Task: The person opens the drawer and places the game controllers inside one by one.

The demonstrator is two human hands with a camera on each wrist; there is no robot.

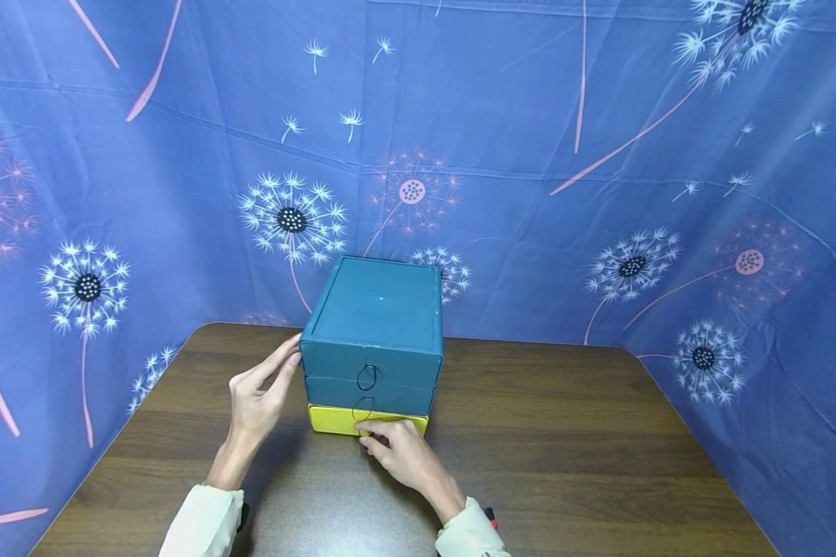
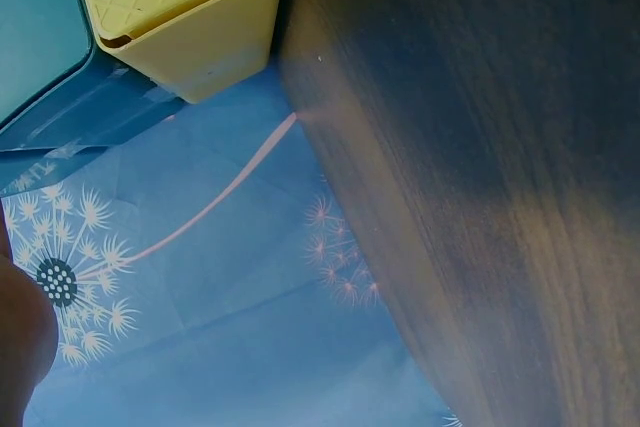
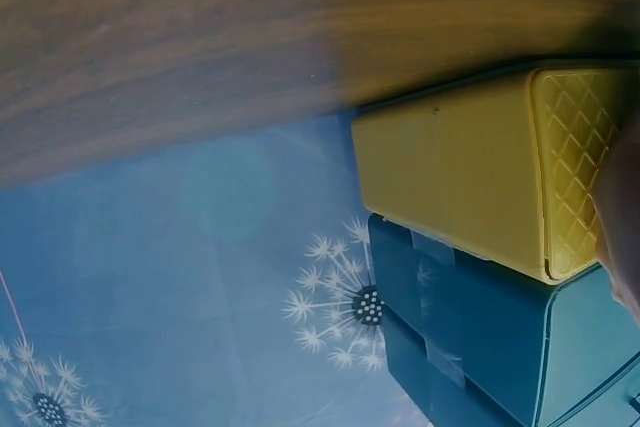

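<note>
A stack of two teal drawer boxes (image 1: 390, 302) sits on top of a yellow drawer box (image 1: 330, 419) in the head view. My left hand (image 1: 254, 402) touches the upper left front edge of the top teal box with nearly straight fingertips. Low at the front, my right hand (image 1: 407, 456) pinches the thin black pull loop of the yellow box between thumb and index finger. The hand partly covers that loop. The right wrist view shows the yellow box's quilted front (image 3: 578, 162) beside the fingers.
Another black pull loop (image 1: 375, 377) hangs on the top teal front. Clear tape (image 3: 443, 359) runs along the teal boxes' side. The brown wooden table (image 1: 564, 449) reaches back to a blue dandelion-print cloth (image 1: 501, 108) behind the stack.
</note>
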